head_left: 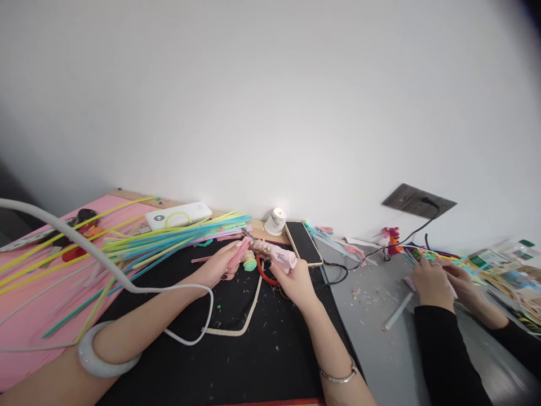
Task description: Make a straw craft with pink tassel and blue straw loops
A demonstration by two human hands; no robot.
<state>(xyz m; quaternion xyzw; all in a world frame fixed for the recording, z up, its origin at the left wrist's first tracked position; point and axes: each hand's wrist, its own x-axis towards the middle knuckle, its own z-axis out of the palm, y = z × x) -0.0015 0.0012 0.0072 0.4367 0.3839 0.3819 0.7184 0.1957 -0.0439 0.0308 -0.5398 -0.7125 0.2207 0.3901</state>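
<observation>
My left hand (pixel 220 266) is closed around a bundle of pink fuzzy stems (pixel 240 254) near the middle of the work mat. In my right hand (pixel 299 285) is a pale pink hot glue gun (pixel 279 255), its nozzle end pointing left, up against the pink stems. Between and below the hands lies a small pale green and yellow piece (pixel 249 261). An orange-red loop (pixel 266 275) curves beneath the glue gun; what it belongs to is hidden.
Yellow, green and blue pipe cleaners (pixel 169 242) spread left. A white power bank (pixel 180 215), paper cup (pixel 276 221) and phone (pixel 303 242) stand along the wall. A white cable (pixel 127 282) crosses my left arm. A co-worker's hands (pixel 435 282) work at the right, near a glue stick (pixel 398 312).
</observation>
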